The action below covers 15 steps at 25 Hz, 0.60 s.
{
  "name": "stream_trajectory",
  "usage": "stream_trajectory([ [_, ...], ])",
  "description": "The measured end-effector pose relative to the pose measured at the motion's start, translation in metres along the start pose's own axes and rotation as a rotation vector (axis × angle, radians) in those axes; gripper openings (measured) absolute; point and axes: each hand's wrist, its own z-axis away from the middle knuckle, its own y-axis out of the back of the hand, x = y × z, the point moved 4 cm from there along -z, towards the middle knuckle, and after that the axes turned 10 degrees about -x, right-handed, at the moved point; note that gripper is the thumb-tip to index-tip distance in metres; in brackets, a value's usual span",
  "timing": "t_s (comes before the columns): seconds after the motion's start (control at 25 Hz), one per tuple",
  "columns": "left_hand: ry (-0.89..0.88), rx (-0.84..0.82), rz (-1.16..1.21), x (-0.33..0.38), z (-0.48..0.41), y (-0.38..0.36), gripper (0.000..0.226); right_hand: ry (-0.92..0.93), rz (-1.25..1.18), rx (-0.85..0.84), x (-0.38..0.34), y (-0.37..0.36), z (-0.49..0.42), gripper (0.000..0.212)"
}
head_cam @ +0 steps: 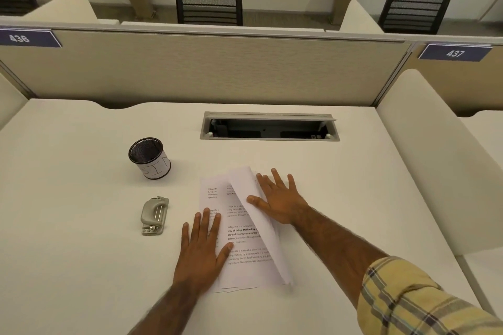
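Both palms are lying flat, fingers spread, on the paper stack [245, 236] near-centre on the desk [81, 239]: left hand [202, 249] pressing its left edge, right hand [280, 202] pressing the curled-over sheets. Its long axis is running near-to-far; I am seeing the hole punch [154, 216] left, nearer my left hand.

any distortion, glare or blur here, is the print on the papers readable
Head view: wide-angle bowing curves the partition and desk edges; light is soft and even, no glare, shadows faint; print on the papers is soft, bold lines partly legible.
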Motion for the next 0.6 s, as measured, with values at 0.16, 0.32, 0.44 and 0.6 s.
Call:
stream_trajectory([
  [0.16, 0.003, -0.003, 0.009, 0.008, -0.004, -0.002, 0.081, 0.060, -0.705, 0.062, -0.012, 0.008, 0.022, 0.092],
  [0.32, 0.008, -0.015, 0.001, 0.010, -0.003, -0.004, 0.080, 0.186, -1.423, 0.072, -0.007, 0.010, 0.052, 0.074],
  [0.44, -0.002, -0.029, 0.024, 0.016, -0.002, -0.004, 0.081, -0.003, -1.331, 0.034, 0.010, 0.002, 0.063, 0.035],
  [0.6, 0.018, -0.058, 0.123, 0.027, -0.002, -0.003, 0.082, -0.155, -1.307, 0.029, 0.018, -0.011, 0.077, 0.039],
])
